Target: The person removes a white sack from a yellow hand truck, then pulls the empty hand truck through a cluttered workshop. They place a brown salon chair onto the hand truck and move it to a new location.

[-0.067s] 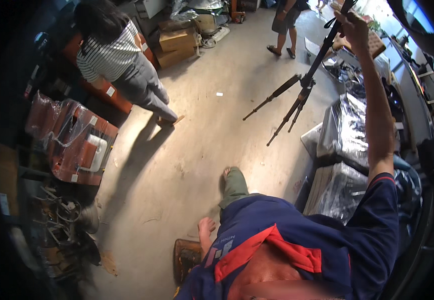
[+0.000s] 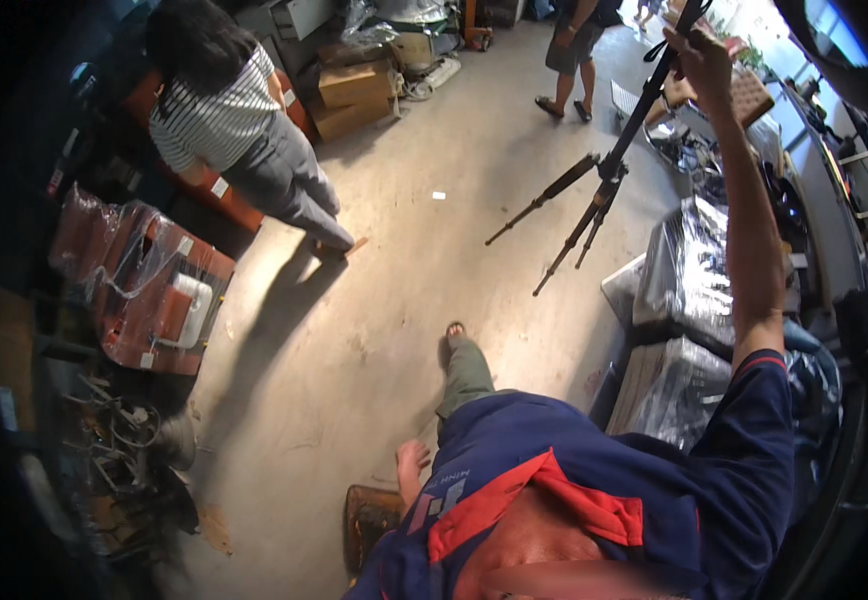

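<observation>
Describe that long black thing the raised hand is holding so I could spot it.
Look above the bare concrete floor, upper right. The right hand grips a black tripod held in the air. Its three thin folded legs splay downward, unlike the wrapped bundles beside it.

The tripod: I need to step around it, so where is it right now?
In the head view the black tripod hangs at upper right, gripped by the raised right hand, its folded legs pointing down-left over the concrete floor beside plastic-wrapped bundles.
</observation>
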`<state>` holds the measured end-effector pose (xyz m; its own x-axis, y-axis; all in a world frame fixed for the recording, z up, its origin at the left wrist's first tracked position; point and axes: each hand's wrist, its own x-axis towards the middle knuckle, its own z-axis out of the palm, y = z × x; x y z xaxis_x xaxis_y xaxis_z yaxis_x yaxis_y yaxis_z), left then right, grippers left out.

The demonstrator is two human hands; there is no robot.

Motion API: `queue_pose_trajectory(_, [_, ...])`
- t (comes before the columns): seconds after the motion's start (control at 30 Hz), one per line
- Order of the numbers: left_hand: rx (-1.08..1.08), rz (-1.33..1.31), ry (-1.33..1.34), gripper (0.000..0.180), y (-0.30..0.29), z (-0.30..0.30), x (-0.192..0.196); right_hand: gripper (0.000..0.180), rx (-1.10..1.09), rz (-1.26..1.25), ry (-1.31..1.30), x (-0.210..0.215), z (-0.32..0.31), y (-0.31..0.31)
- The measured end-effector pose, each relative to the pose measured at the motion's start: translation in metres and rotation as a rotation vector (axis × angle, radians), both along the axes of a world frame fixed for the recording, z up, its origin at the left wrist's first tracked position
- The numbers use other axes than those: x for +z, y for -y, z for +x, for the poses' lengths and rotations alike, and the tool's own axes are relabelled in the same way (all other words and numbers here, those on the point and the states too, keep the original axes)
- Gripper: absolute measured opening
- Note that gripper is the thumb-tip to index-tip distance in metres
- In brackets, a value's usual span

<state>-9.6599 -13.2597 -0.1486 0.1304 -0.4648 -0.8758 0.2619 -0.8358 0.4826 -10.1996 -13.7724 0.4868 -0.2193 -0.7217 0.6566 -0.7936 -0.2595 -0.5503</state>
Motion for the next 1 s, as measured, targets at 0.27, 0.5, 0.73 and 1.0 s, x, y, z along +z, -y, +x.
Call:
queue_pose_trajectory(0.27, [-0.345, -0.854, 0.241, 0.049, 0.211, -0.020, -0.022, 0.042, 0.041, 0.008, -0.088, -0.041, -0.007, 0.282])
queue_pose_trajectory(0.5, [0.105, -0.091, 0.048, 0.049, 0.574, -0.001, 0.009, 0.039, -0.037, 0.112, -0.012, -0.068, 0.009, 0.506])
queue_pose_trajectory(0.73, [0.213, -0.208, 0.123, 0.051, 0.765, -0.023, 0.012, 0.040, 0.169, 0.136, -0.119, -0.128, 0.025, 0.747])
queue_pose_trajectory(1.0, [0.297, 0.051, -0.111, 0.055, 0.812, -0.158, -0.015, 0.031, 0.150, 0.161, -0.039, -0.239, 0.075, 1.024])
